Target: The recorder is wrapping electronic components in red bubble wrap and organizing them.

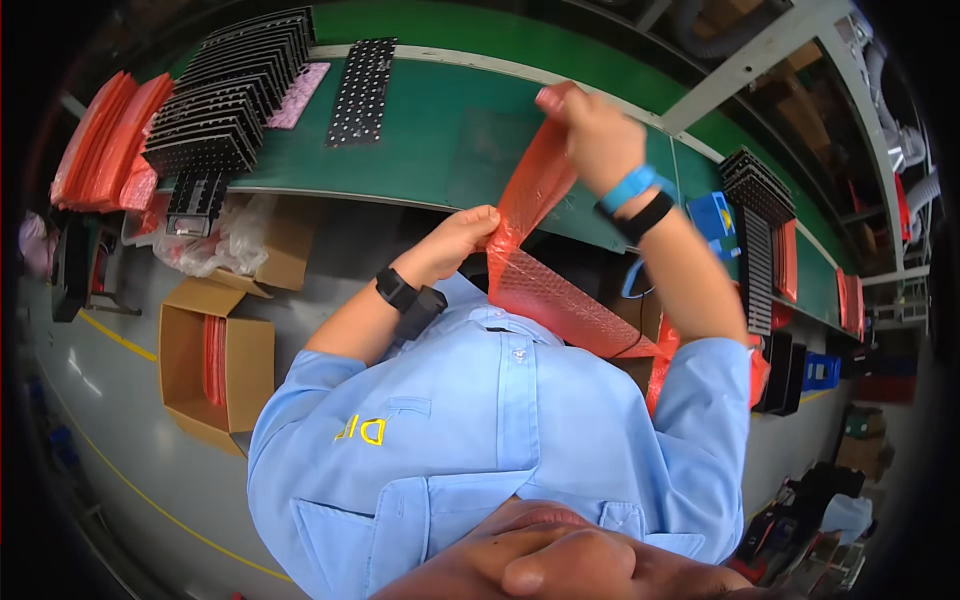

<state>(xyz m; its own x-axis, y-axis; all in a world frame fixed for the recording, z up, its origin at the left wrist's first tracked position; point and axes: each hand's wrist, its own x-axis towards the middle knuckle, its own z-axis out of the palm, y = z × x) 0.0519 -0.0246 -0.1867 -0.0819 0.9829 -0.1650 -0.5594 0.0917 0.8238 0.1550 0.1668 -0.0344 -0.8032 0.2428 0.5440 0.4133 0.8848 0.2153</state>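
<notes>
A long piece of red bubble wrap stretches between my two hands, over the near edge of the green table. My left hand is closed, its fingers pinching the wrap's left edge beside the table front. Higher up and farther over the table, my right hand grips the wrap's upper end, with a bit of red poking past the fingers. The lower part of the wrap hangs folded in front of my shirt and runs right, under my right forearm.
Stacked black perforated panels and red bubble bags stand at the left. One dotted black panel lies on the green table. Open cardboard box on the floor. At right are a blue tool and a metal post.
</notes>
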